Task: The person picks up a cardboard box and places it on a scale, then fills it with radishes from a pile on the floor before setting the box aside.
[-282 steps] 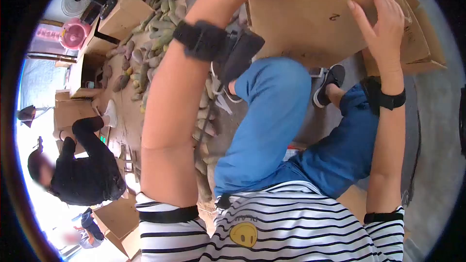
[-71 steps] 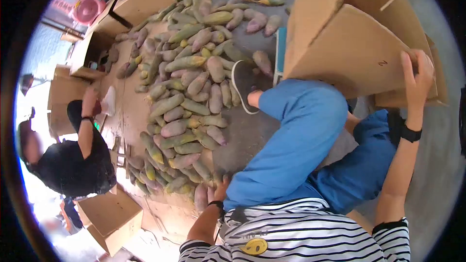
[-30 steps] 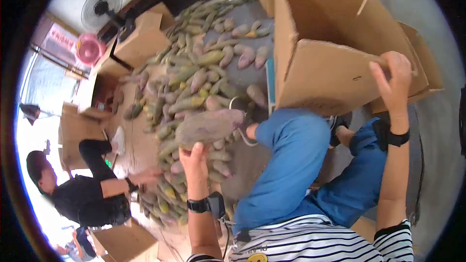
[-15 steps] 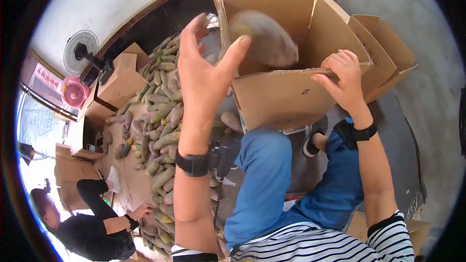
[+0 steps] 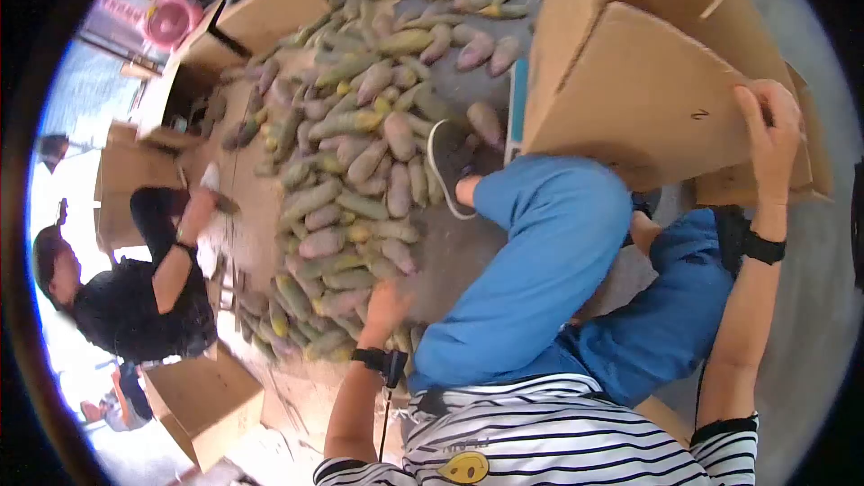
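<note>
At the near edge of a heap of long green and pinkish vegetables (image 5: 364,162), my left hand (image 5: 389,308) is reaching down, smeared by motion. Its fingers blur into the vegetables, so any hold on one cannot be made out. My right hand (image 5: 772,121) grips the upper edge of a cardboard box (image 5: 648,99) marked "2", thumb outside and fingers over the rim. The box stands tilted in front of my knees, and its contents are hidden from this angle.
A person in black (image 5: 135,301) sits at the left beside the heap. Cardboard boxes (image 5: 202,400) stand at lower left, with more (image 5: 279,4) behind the heap near a pink fan (image 5: 171,21). A blue-edged flat object (image 5: 517,108) lies beside my box.
My left hand has gone from above the box, where a vegetable was dropping in, down to the heap. The view has turned left. My right hand stays on the box rim.
</note>
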The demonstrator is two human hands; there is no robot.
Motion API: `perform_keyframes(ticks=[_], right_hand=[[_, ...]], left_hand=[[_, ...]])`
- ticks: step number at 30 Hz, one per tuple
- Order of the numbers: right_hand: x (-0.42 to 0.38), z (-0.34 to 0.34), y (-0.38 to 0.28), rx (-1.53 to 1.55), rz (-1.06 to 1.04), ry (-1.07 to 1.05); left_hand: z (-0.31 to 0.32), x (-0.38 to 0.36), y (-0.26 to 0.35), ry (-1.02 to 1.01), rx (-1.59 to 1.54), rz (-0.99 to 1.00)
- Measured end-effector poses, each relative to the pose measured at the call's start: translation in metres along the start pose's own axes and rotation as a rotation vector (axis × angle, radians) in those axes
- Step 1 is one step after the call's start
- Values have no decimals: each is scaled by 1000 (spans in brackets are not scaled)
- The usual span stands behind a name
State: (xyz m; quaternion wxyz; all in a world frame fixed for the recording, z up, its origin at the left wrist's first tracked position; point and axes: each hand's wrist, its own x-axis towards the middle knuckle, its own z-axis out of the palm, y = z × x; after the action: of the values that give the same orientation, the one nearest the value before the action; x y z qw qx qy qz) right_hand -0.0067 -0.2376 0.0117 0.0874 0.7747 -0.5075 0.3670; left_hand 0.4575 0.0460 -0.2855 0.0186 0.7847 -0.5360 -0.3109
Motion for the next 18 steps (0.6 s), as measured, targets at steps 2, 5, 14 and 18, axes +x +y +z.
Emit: perform_keyframes(ticks=[2, 5, 14, 18], right_hand=[[3, 2, 2, -90, 66, -25], [-4, 8, 26, -70, 170, 14], [-14, 0, 48, -122, 120, -84], [-10, -3, 62, -156, 141, -84]], left_hand=[[23, -36, -19, -88, 71, -164], [48, -69, -48, -163, 118, -422], [48, -57, -112, 425, 216, -405], [16, -12, -134, 500, 489, -215]])
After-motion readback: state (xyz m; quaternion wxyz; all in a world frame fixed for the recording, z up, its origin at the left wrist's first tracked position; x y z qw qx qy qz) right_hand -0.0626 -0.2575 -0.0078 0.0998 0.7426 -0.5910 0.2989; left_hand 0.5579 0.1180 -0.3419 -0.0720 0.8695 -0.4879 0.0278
